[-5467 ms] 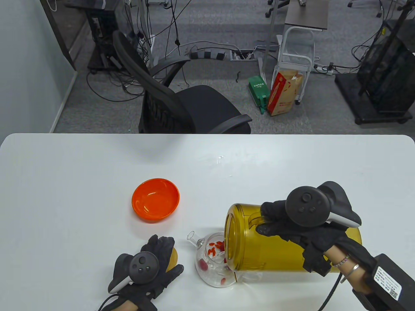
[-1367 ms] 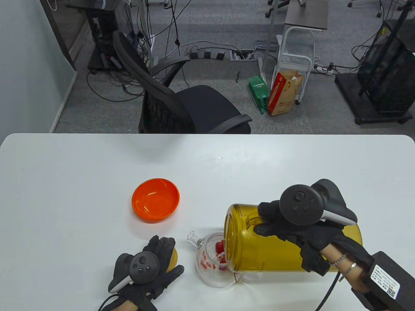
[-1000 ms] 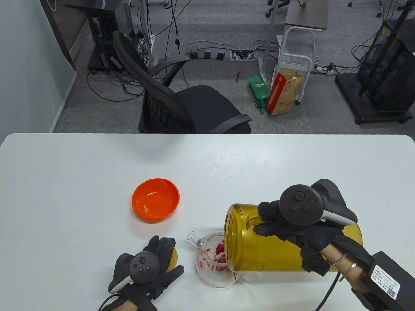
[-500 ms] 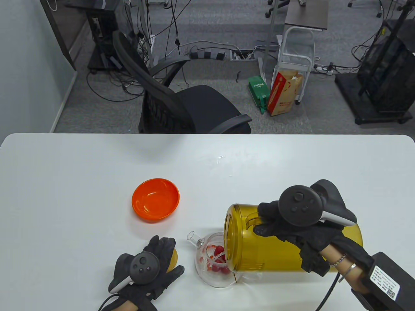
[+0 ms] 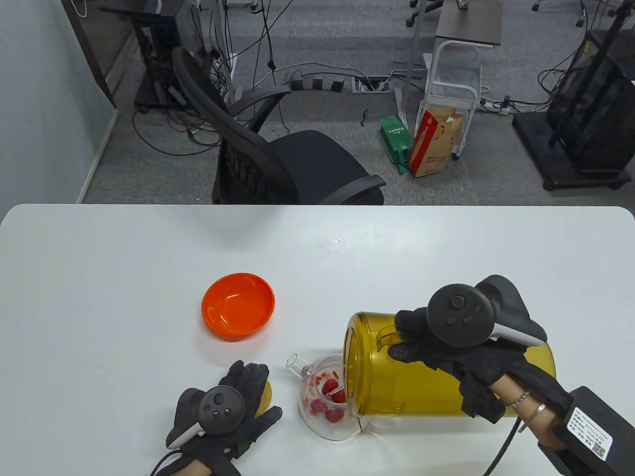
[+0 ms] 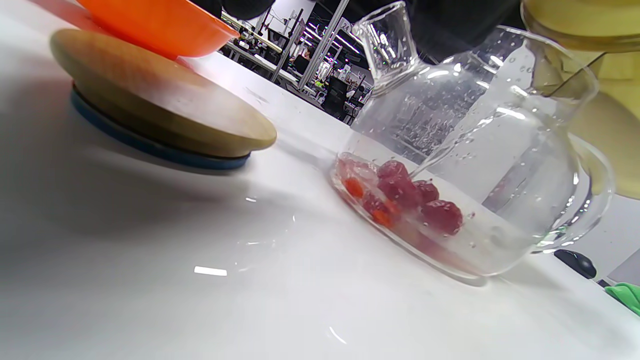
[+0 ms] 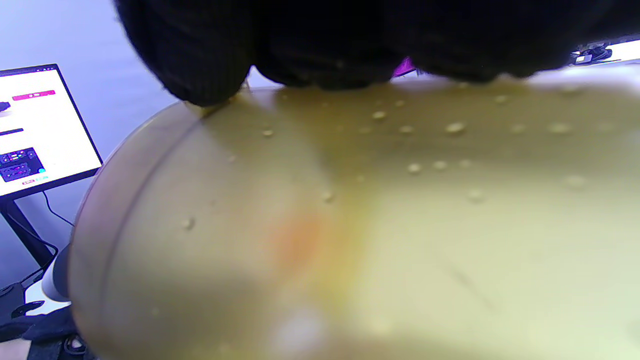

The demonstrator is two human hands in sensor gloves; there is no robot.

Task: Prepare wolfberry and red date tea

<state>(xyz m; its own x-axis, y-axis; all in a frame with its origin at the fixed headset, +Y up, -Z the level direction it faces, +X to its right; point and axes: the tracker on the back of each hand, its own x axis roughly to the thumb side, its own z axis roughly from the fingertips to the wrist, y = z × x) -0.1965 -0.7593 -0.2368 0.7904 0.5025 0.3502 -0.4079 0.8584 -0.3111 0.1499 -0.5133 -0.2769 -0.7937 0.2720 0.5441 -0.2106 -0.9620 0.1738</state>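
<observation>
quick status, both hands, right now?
Left hand: fingers spread, resting over the wooden lid on the table, not gripping it.
Right hand: grips the handle of the tipped yellow pitcher above the glass teapot.

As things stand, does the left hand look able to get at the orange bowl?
Probably yes. The left hand rests over the wooden lid, and the orange bowl sits just beyond it with bare table between. The glass teapot and yellow pitcher lie off to its right, out of the way.
</observation>
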